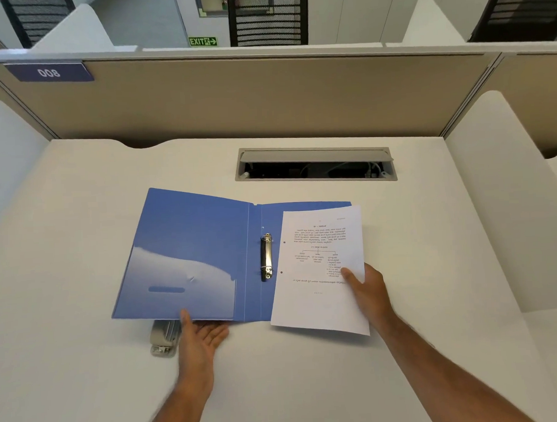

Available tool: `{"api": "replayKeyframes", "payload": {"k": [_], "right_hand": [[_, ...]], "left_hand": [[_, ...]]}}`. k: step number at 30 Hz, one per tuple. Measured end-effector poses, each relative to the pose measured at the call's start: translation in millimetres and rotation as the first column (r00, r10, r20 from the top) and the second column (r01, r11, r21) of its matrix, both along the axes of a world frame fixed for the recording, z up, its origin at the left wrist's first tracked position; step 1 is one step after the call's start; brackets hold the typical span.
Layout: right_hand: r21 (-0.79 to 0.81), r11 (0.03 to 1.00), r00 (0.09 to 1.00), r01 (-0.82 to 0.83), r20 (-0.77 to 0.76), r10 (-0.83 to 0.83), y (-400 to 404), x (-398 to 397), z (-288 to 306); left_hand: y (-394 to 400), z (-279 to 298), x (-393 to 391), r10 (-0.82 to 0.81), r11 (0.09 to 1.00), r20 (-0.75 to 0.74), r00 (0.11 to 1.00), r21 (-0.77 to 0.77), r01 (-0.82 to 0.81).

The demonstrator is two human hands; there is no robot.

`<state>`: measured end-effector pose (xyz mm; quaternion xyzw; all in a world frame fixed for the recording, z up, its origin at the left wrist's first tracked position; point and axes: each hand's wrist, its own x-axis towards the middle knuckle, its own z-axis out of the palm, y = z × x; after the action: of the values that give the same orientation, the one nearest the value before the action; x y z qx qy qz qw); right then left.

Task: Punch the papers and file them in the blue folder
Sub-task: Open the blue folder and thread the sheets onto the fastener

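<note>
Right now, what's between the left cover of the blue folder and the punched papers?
In the head view, the metal ring clip on the folder's spine.

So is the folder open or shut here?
Open. The folder lies spread flat on the desk, its ring clip exposed. The left hand holds its near edge; the right hand holds the papers.

Blue folder (pixel 192 246), white papers (pixel 321 272) with black print, grey punch (pixel 163 338)
</note>
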<state>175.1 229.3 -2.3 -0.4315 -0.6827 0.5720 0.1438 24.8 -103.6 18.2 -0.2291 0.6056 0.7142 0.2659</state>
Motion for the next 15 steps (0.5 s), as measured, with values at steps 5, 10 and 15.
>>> {"api": "replayKeyframes", "payload": {"k": [5,10,15], "right_hand": [[-0.004,1.0,1.0,0.005,-0.005,-0.005,-2.2,-1.8,2.4],[-0.009,1.0,1.0,-0.013,0.016,0.013,-5.3,3.2,3.2],[-0.008,1.0,0.999,-0.019,0.041,0.019,-6.4,12.6,-0.1]], "left_hand": [[0.8,15.1,24.9,-0.253,0.946,-0.103,0.962,-0.236,0.223],[33.0,43.7,14.0,-0.506,0.861,-0.353,0.787,-0.262,0.436],[71.0,40.8,-31.5,-0.618,0.785,-0.436,0.654,-0.385,0.485]]}}
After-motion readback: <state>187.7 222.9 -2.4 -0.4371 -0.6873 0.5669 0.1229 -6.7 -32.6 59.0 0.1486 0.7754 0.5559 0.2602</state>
